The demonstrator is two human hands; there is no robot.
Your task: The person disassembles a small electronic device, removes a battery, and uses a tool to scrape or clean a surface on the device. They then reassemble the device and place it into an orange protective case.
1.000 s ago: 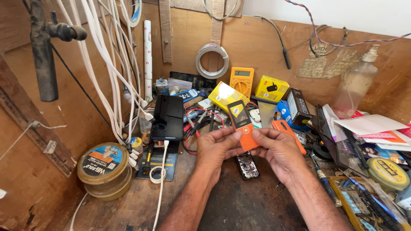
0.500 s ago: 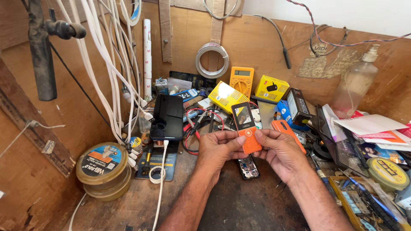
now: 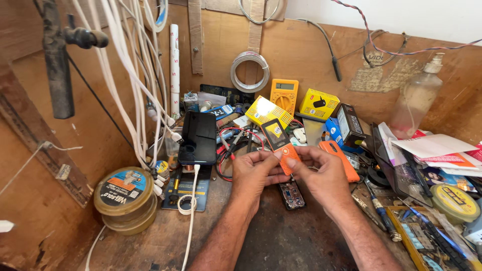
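— Over the middle of the workbench, what's in hand?

— A small orange plastic keypad phone [image 3: 279, 145], tilted upright, pinched at its lower end by the left hand [image 3: 256, 173] and right hand [image 3: 321, 175], both closed on it.

— How best to handle it?

— I'd keep the thumbs low and the pressure even, above the bare dark circuit board [image 3: 291, 194] lying on the bench [image 3: 150, 236], so nothing slips.
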